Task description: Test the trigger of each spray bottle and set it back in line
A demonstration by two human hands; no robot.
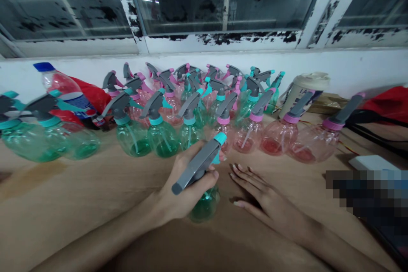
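My left hand (181,195) is wrapped round the neck of a green spray bottle (204,206) with a grey trigger head and a teal nozzle. The bottle is near the middle of the table, its head pointing away and to the right. My fingers cover its collar. To the right, my right hand (261,195) lies on the tabletop with its fingers stretched out, holding nothing and apart from the bottle. Just beyond both hands stands a row of spray bottles, among them a green one (164,142) with a teal collar and a pink one (276,138) with a pink collar.
More spray bottles crowd against the white wall. At the left, a soda bottle (51,78) leans by red material. A paper cup (302,89), black cables (376,125) and a white box (378,163) occupy the right side. A pixelated dark object (376,208) lies at the right edge.
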